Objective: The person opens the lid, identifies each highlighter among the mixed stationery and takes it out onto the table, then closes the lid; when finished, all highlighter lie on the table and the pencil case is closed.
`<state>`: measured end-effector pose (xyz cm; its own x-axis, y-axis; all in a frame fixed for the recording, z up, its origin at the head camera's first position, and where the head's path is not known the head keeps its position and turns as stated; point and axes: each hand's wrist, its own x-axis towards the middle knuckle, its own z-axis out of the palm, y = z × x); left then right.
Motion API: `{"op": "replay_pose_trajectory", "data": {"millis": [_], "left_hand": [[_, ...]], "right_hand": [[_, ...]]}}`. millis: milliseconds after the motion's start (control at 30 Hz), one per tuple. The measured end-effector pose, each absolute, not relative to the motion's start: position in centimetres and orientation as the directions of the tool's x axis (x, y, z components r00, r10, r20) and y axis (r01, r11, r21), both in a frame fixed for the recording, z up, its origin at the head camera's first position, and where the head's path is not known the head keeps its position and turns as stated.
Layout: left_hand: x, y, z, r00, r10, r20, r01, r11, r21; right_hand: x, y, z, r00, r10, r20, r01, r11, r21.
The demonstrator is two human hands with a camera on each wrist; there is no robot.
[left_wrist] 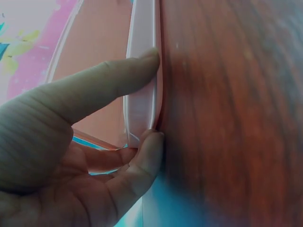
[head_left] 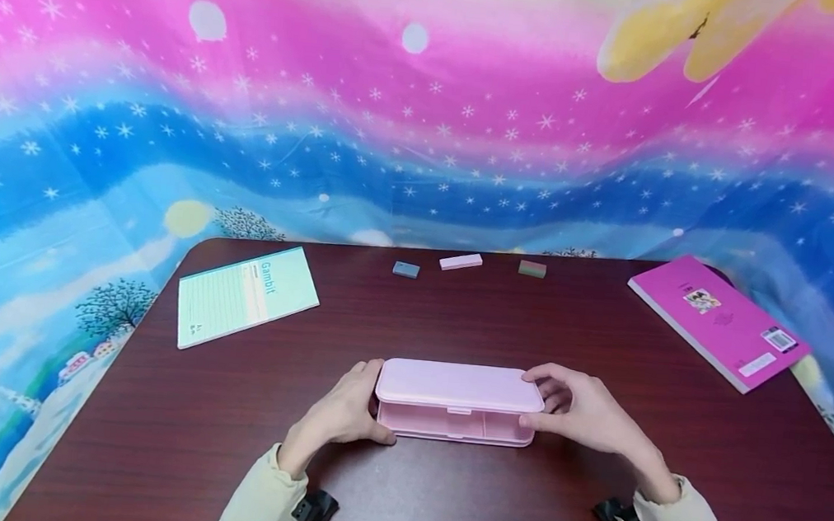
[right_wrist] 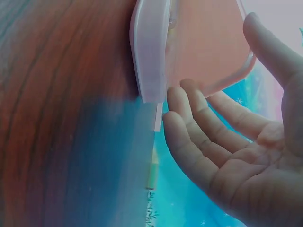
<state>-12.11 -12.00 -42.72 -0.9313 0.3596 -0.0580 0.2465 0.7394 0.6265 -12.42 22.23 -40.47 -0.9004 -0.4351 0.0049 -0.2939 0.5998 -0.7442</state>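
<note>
A pink pencil case (head_left: 461, 386) lies on the table with its lid tilted partway up, showing a divider (head_left: 484, 425) and the pink inside. My left hand (head_left: 348, 407) grips its left end, thumb along the front side and fingers round the back corner. In the left wrist view, that thumb (left_wrist: 137, 68) presses on the wall of the case's base. At the right end, my right hand (head_left: 586, 409) holds the raised lid (right_wrist: 213, 42) between thumb and fingers. The right wrist view shows the thumb at the lid's free edge and several fingertips (right_wrist: 175, 97) near the hinge side.
Three small eraser-like blocks lie along the far edge: blue-grey (head_left: 406, 269), pale pink (head_left: 461, 262), and red-and-green (head_left: 532, 269). A light green notebook (head_left: 248, 297) is at the left, a thick magenta book (head_left: 717, 320) at the far right. Behind the table hangs a patterned cloth (head_left: 399, 126).
</note>
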Motion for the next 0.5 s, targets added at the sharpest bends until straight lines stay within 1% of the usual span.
{"op": "replay_pose_trajectory", "data": {"millis": [167, 367, 500], "left_hand": [[-12.2, -12.1, -42.8, -0.925, 0.376, -0.061, 0.258, 0.736, 0.626], [-12.3, -12.5, -42.8, -0.911, 0.408, -0.064, 0.271, 0.707, 0.653], [-12.4, -12.5, -42.6, -0.91, 0.408, -0.079, 0.253, 0.694, 0.674]], "right_hand": [[-12.9, 22.8, -40.3, -0.895, -0.446, -0.02, -0.234, 0.507, -0.83], [-13.9, 22.9, -40.0, -0.901, -0.434, 0.002, -0.239, 0.491, -0.838], [-14.9, 22.9, -39.8, -0.906, -0.423, -0.02, -0.198, 0.464, -0.864]]}}
